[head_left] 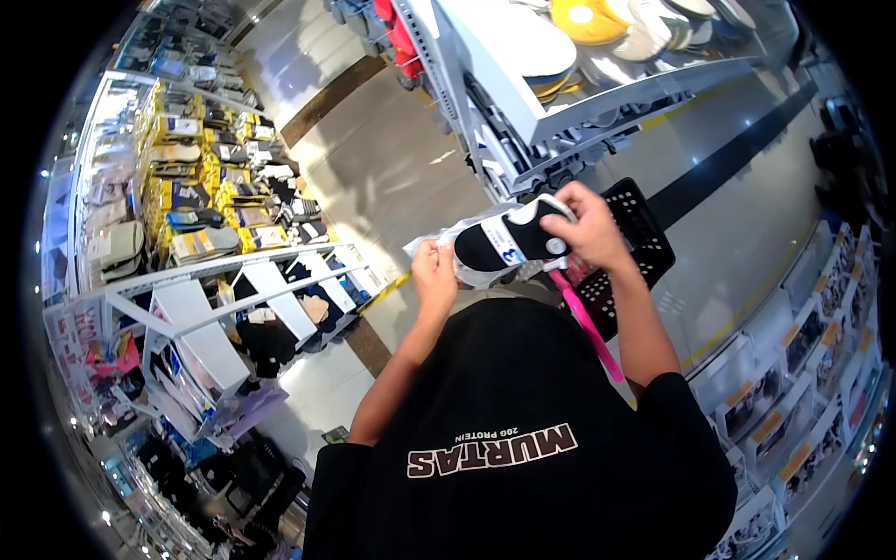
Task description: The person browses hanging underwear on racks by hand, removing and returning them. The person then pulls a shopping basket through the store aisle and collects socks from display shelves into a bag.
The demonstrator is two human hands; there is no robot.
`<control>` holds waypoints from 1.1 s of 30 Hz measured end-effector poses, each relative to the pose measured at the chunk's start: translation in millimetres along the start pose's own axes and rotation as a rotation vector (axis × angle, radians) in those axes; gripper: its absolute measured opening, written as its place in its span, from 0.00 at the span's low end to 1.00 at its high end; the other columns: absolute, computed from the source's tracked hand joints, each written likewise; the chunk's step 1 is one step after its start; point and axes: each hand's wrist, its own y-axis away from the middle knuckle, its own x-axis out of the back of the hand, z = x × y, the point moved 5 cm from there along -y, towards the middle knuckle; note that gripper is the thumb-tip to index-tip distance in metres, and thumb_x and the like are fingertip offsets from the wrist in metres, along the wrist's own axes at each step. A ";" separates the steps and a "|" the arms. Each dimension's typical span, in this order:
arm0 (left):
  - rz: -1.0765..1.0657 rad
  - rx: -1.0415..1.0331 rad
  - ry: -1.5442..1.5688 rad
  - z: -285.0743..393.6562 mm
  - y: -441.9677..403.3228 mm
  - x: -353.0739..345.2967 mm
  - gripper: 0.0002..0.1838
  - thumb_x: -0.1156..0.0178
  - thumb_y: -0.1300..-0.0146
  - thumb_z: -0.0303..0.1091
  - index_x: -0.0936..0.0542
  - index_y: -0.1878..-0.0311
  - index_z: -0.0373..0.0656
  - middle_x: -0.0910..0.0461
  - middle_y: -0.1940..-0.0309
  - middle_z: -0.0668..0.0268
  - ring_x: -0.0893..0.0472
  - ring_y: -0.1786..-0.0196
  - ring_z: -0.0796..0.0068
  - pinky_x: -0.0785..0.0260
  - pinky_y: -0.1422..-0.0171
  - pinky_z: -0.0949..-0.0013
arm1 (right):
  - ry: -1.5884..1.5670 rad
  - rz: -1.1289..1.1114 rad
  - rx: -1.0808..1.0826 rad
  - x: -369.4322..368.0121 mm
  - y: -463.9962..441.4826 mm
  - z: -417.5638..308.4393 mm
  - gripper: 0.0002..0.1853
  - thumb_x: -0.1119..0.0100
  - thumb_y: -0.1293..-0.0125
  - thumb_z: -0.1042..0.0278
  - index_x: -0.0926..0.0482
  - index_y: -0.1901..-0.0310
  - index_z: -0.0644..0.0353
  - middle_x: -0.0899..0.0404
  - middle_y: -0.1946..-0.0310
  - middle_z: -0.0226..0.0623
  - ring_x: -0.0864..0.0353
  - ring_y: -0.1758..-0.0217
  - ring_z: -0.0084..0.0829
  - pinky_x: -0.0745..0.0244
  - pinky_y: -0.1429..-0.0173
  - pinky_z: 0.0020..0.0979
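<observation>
In front of my chest I hold a packet of black socks (pixel 481 245) with a white and blue label, partly in clear plastic. My left hand (pixel 435 273) pinches the plastic at the packet's left end. My right hand (pixel 590 229) grips the other end, where a white top piece shows. A black perforated shopping basket (pixel 644 219) is beside and below my right hand. Its pink handle (pixel 590 327) lies near my right forearm.
On the left, a white display bin (pixel 201 313) holds many packaged socks (pixel 201 201). Ahead stands a white rack (pixel 537 117) with rounded yellow and white items on top (pixel 590 21). Tiered shelves (pixel 784 401) line the right. Tiled floor (pixel 369 140) runs between the displays.
</observation>
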 end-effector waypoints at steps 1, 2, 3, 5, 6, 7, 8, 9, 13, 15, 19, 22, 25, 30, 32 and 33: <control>-0.002 -0.007 -0.022 -2.6 -2.6 4.2 0.08 0.45 0.23 0.34 0.28 0.56 0.39 0.23 0.79 0.70 0.26 0.79 0.84 0.34 0.78 0.76 | -0.055 0.031 -0.032 20.8 0.7 -9.1 0.08 0.32 0.37 0.75 0.24 0.61 0.62 0.19 0.66 0.28 0.21 0.62 0.18 0.25 0.57 0.23; -0.009 -0.013 -0.046 -5.2 -4.6 8.1 0.08 0.45 0.23 0.34 0.28 0.56 0.39 0.24 0.79 0.70 0.26 0.79 0.83 0.34 0.78 0.75 | -0.096 0.107 -0.046 47.2 -0.2 -10.2 0.08 0.32 0.38 0.76 0.23 0.60 0.61 0.19 0.66 0.28 0.20 0.62 0.18 0.26 0.57 0.23; -0.021 -0.018 -0.072 -6.5 -6.3 12.0 0.08 0.45 0.23 0.34 0.29 0.56 0.39 0.24 0.79 0.70 0.26 0.80 0.83 0.34 0.78 0.75 | -0.078 0.165 -0.024 75.6 -1.9 -11.9 0.08 0.32 0.38 0.77 0.22 0.60 0.60 0.18 0.66 0.28 0.20 0.63 0.18 0.26 0.57 0.23; 0.005 -0.005 -0.095 -8.6 -8.4 22.5 0.08 0.45 0.23 0.34 0.28 0.56 0.40 0.24 0.79 0.70 0.26 0.81 0.82 0.34 0.78 0.74 | -0.282 0.294 -0.060 125.9 -12.0 -1.0 0.07 0.33 0.36 0.73 0.21 0.59 0.60 0.18 0.65 0.29 0.20 0.63 0.19 0.26 0.57 0.23; 0.027 -0.036 -0.116 -18.1 -12.1 32.6 0.08 0.44 0.23 0.34 0.28 0.56 0.40 0.24 0.79 0.70 0.26 0.80 0.81 0.34 0.79 0.74 | -0.349 0.356 -0.053 148.7 -18.8 5.0 0.07 0.34 0.35 0.70 0.20 0.58 0.61 0.18 0.64 0.30 0.19 0.62 0.22 0.25 0.56 0.26; 0.056 -0.003 -0.086 -8.8 -7.2 35.3 0.08 0.44 0.24 0.35 0.28 0.55 0.40 0.23 0.77 0.69 0.25 0.79 0.81 0.34 0.78 0.74 | -0.418 0.418 -0.046 173.8 -27.9 17.2 0.08 0.35 0.34 0.67 0.19 0.57 0.61 0.18 0.62 0.32 0.18 0.60 0.24 0.23 0.54 0.28; 0.057 -0.008 -0.071 -5.8 -5.1 39.9 0.08 0.44 0.24 0.35 0.29 0.55 0.40 0.22 0.75 0.67 0.24 0.78 0.81 0.33 0.78 0.74 | -0.524 0.405 -0.026 194.6 -43.3 32.6 0.11 0.35 0.33 0.65 0.18 0.55 0.63 0.17 0.61 0.33 0.18 0.61 0.26 0.23 0.54 0.29; 0.063 -0.019 -0.055 -2.7 -3.4 43.6 0.08 0.44 0.24 0.35 0.29 0.55 0.40 0.21 0.73 0.66 0.23 0.76 0.80 0.31 0.77 0.74 | -0.528 0.481 -0.046 219.6 -59.6 52.9 0.13 0.35 0.33 0.64 0.18 0.53 0.64 0.16 0.60 0.35 0.18 0.60 0.27 0.23 0.55 0.31; 0.100 -0.001 -0.058 8.0 5.8 48.9 0.09 0.44 0.24 0.36 0.28 0.55 0.40 0.18 0.70 0.64 0.20 0.74 0.79 0.28 0.75 0.74 | -0.176 0.620 -0.104 233.1 -111.0 59.2 0.16 0.30 0.36 0.61 0.20 0.56 0.65 0.16 0.63 0.37 0.15 0.62 0.30 0.18 0.64 0.33; 0.128 0.001 -0.076 10.7 8.7 51.1 0.09 0.44 0.24 0.36 0.28 0.56 0.41 0.18 0.69 0.63 0.20 0.74 0.78 0.27 0.75 0.74 | -0.115 0.723 -0.109 212.5 -135.3 54.4 0.22 0.29 0.38 0.56 0.21 0.53 0.66 0.15 0.59 0.44 0.13 0.57 0.39 0.16 0.56 0.40; 0.160 -0.028 -0.038 22.7 16.2 50.2 0.09 0.43 0.24 0.37 0.28 0.57 0.41 0.19 0.71 0.64 0.21 0.76 0.79 0.28 0.75 0.75 | 0.825 0.728 -0.190 210.6 -173.9 75.7 0.33 0.29 0.42 0.46 0.23 0.44 0.63 0.16 0.51 0.55 0.17 0.46 0.54 0.24 0.38 0.45; 0.163 -0.013 -0.041 26.2 20.5 48.9 0.09 0.44 0.24 0.36 0.28 0.56 0.41 0.21 0.74 0.67 0.24 0.77 0.81 0.33 0.77 0.76 | 0.940 0.747 -0.177 197.5 -175.2 69.0 0.33 0.31 0.41 0.48 0.25 0.43 0.65 0.20 0.47 0.56 0.21 0.40 0.54 0.26 0.36 0.47; 0.199 0.046 -0.050 31.3 33.0 41.7 0.09 0.44 0.24 0.36 0.29 0.55 0.41 0.22 0.75 0.69 0.26 0.77 0.84 0.36 0.77 0.78 | 1.105 0.930 0.138 172.2 -148.5 56.0 0.30 0.30 0.40 0.53 0.24 0.43 0.68 0.25 0.42 0.57 0.28 0.34 0.55 0.29 0.34 0.49; 0.126 0.061 -0.030 38.9 39.8 21.5 0.08 0.46 0.22 0.34 0.28 0.56 0.39 0.27 0.79 0.72 0.30 0.80 0.86 0.36 0.77 0.78 | 0.400 0.474 0.106 59.4 -88.3 58.1 0.09 0.33 0.37 0.66 0.15 0.61 0.64 0.14 0.65 0.43 0.15 0.61 0.37 0.22 0.54 0.35; 0.100 0.065 -0.022 31.6 34.7 13.8 0.08 0.46 0.22 0.33 0.28 0.57 0.38 0.27 0.80 0.72 0.30 0.80 0.86 0.36 0.77 0.78 | 0.270 0.142 0.084 -3.8 -54.9 71.4 0.08 0.34 0.36 0.68 0.14 0.63 0.64 0.13 0.69 0.35 0.17 0.64 0.22 0.22 0.58 0.30; 0.073 0.064 -0.023 29.6 31.7 8.1 0.08 0.46 0.23 0.33 0.28 0.57 0.38 0.27 0.80 0.72 0.30 0.80 0.86 0.36 0.77 0.78 | 0.211 0.004 0.072 -36.6 -37.7 74.3 0.09 0.34 0.36 0.66 0.14 0.65 0.65 0.14 0.72 0.36 0.17 0.68 0.25 0.22 0.59 0.31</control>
